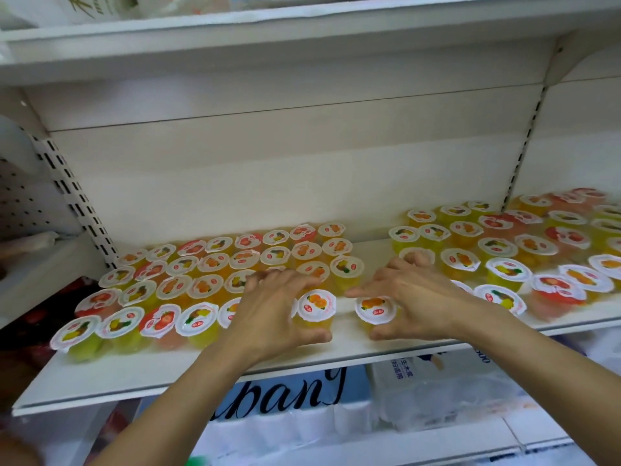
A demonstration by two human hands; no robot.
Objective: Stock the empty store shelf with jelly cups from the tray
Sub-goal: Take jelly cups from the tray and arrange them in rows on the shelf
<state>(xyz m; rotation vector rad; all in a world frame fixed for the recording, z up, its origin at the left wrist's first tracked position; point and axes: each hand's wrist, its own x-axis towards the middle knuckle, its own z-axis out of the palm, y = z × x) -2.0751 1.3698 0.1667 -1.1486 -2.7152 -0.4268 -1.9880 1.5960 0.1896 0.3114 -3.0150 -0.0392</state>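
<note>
- Two blocks of clear plastic jelly cups with white foil fruit-printed lids, spread over the white metal store shelf (201, 368): left block (188, 280) packed in rows, right block (524, 250) looser and running out of frame; bare strip of shelf between them, at centre.
- Both bare hands over that strip, each curled round one cup at the front row.
- Left hand (268, 317): fingers and thumb wrapped about an orange-lidded yellow jelly cup (316, 306), cup upright, lying just right of the palm, thumb at its near side.
- Right hand (420, 304): fingers wrapped about a second orange-lidded cup (375, 309), upright, just left of the palm.
- Cups round, so no long axis to speak of; the two held cups near each other, apart, gap still open between.
- Likely next: settling each against its own block; neighbouring lids touching the knuckles, easily knocked.
- Below, out of the way: white wrapped paper packs (437, 398).
- No tray in view.
</note>
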